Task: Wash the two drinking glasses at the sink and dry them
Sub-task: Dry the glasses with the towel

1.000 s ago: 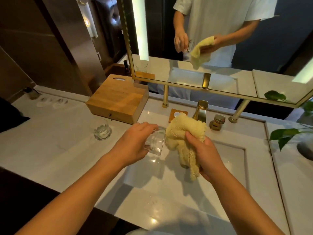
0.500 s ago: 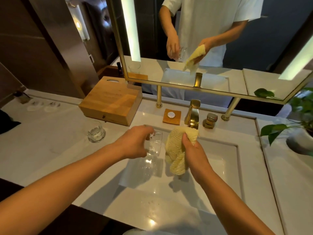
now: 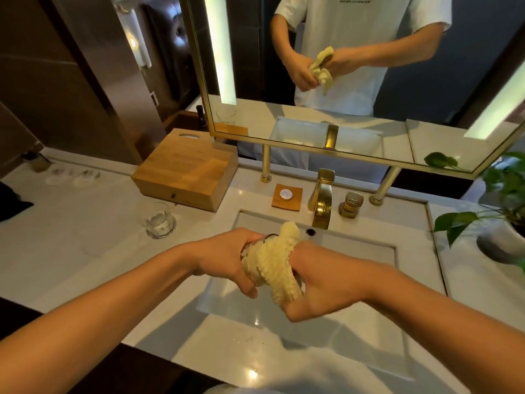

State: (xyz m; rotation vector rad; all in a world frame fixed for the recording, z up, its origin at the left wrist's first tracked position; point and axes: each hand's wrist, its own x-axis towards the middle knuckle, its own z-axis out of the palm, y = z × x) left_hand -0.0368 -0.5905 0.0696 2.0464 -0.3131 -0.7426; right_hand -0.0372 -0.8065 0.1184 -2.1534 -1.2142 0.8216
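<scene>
Over the sink basin (image 3: pixel 355 282), my left hand (image 3: pixel 227 255) grips a clear drinking glass (image 3: pixel 251 247), mostly hidden by fingers and cloth. My right hand (image 3: pixel 321 282) holds a yellow cloth (image 3: pixel 277 263) that is stuffed into and wrapped over the glass. The two hands nearly touch. A second glass (image 3: pixel 160 222) stands upright on the white counter to the left of the basin, apart from both hands.
A gold faucet (image 3: pixel 322 199) and knob (image 3: pixel 350 204) stand behind the basin, with a small wooden dish (image 3: pixel 287 197) beside them. A wooden box (image 3: pixel 186 169) sits at the back left. A potted plant (image 3: pixel 500 223) is at the right. A mirror (image 3: pixel 341 66) hangs above.
My right hand has brought the cloth from beside the glass into and over it. Both hands have come together above the basin.
</scene>
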